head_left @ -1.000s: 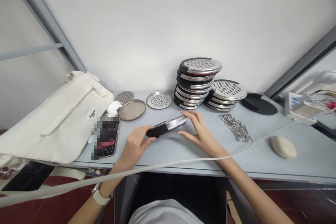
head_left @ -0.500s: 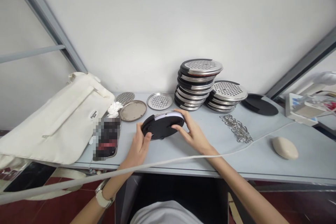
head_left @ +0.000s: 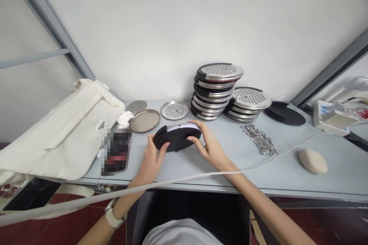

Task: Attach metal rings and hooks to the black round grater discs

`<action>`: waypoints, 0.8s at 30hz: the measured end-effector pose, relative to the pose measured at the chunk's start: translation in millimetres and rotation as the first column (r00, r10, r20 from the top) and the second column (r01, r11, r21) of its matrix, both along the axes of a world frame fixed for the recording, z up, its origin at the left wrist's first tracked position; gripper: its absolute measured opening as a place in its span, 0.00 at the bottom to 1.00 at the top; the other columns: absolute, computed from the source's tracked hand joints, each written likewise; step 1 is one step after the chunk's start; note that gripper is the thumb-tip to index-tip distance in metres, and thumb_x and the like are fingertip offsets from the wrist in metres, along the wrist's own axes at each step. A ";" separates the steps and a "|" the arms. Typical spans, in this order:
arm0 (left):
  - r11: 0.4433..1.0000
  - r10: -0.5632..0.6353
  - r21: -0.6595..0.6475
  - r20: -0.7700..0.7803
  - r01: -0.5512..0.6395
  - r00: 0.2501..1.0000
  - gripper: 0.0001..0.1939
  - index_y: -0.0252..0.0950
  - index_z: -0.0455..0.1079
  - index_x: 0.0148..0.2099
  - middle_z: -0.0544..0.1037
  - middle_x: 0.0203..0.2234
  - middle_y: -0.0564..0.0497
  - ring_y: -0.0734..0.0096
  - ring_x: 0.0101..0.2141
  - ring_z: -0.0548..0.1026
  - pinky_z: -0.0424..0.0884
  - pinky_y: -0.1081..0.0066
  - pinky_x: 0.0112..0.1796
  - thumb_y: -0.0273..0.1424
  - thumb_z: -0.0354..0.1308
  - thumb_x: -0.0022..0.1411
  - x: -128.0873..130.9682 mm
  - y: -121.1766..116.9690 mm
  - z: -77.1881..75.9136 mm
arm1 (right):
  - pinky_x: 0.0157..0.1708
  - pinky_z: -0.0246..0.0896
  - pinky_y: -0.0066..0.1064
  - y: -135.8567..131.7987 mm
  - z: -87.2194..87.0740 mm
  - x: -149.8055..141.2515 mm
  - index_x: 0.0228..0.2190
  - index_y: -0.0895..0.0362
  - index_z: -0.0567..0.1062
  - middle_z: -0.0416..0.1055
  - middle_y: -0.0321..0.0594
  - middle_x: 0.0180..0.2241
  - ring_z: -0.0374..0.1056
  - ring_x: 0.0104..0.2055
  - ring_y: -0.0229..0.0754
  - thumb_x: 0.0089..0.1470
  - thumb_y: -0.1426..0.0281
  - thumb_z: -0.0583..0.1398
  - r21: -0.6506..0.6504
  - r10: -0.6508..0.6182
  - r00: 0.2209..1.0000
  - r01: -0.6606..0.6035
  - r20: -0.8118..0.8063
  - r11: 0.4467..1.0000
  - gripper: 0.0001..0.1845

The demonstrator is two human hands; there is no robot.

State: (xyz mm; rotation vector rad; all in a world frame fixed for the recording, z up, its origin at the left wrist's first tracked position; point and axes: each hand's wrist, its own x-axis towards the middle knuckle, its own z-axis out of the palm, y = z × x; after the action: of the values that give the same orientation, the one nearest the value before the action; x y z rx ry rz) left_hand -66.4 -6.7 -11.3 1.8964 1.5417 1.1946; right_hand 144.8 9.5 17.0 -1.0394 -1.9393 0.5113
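A round, flat disc assembly [head_left: 176, 138] with a black back and a pale silvery rim is tilted up in both my hands, just above the table's front half. My left hand [head_left: 151, 159] grips its left edge, thumb on the black face. On the opposite side my right hand [head_left: 208, 145] holds the rim, its thumb pressed on the black back. The disc's far face is hidden from me. Beyond it lie a perforated metal disc [head_left: 174, 110], a plain shallow metal dish [head_left: 145, 121] and another perforated disc [head_left: 137, 106].
Behind stand a tall stack [head_left: 215, 92] and a shorter stack [head_left: 249, 103] of similar discs. To the right are a black disc [head_left: 284, 113], metal clips [head_left: 260, 140], a beige oval object [head_left: 312, 160] and a power strip [head_left: 327, 118]. A white cable [head_left: 198, 176] crosses in front; left are a bag [head_left: 71, 134] and phone [head_left: 117, 151].
The disc has shifted very slightly left with both hands still on it. My left thumb has moved a little upward on the black face.
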 end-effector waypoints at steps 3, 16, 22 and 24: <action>0.998 -0.066 0.006 -0.041 0.066 0.997 0.17 0.35 0.57 0.51 0.74 0.41 0.45 0.62 0.42 0.74 0.71 0.66 0.40 0.38 0.50 0.63 -8.4 -1.5 6.0 | 0.49 0.62 0.39 -3.9 0.8 9.0 0.52 0.54 0.60 0.67 0.46 0.48 0.65 0.50 0.47 0.57 0.60 0.54 -0.049 0.026 0.999 -0.025 0.018 0.998 0.22; 0.897 -0.330 0.196 -0.302 0.397 0.895 0.19 0.37 0.61 0.57 0.70 0.52 0.47 0.66 0.53 0.67 0.64 0.60 0.56 0.26 0.47 0.64 -30.9 -2.0 -1.2 | 0.60 0.53 0.43 -11.2 -28.3 37.3 0.55 0.53 0.63 0.66 0.43 0.53 0.59 0.58 0.44 0.58 0.71 0.53 0.077 0.168 0.970 -0.184 0.176 0.980 0.22; 0.947 -0.281 0.107 -0.188 0.304 0.941 0.23 0.40 0.60 0.59 0.68 0.55 0.48 0.63 0.54 0.67 0.63 0.58 0.57 0.30 0.53 0.61 -23.9 -4.8 -6.2 | 0.59 0.54 0.44 -14.5 -29.2 39.5 0.57 0.50 0.61 0.63 0.43 0.55 0.57 0.59 0.45 0.59 0.71 0.53 0.049 0.154 0.963 -0.169 0.221 0.984 0.24; 0.969 -0.242 0.021 -0.078 0.245 0.967 0.29 0.39 0.57 0.61 0.64 0.57 0.46 0.61 0.56 0.64 0.62 0.59 0.57 0.31 0.57 0.58 -21.1 -4.1 -7.4 | 0.59 0.55 0.42 -18.7 -28.4 39.7 0.58 0.49 0.60 0.60 0.42 0.58 0.56 0.60 0.44 0.59 0.71 0.52 0.030 0.147 0.954 -0.161 0.261 0.987 0.25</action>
State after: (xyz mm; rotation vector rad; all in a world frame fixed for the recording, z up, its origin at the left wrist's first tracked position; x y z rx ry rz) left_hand -87.5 -10.8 -18.7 2.1019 1.2859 1.0547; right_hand 184.4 -9.3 -11.4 -0.9645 -2.2652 0.4256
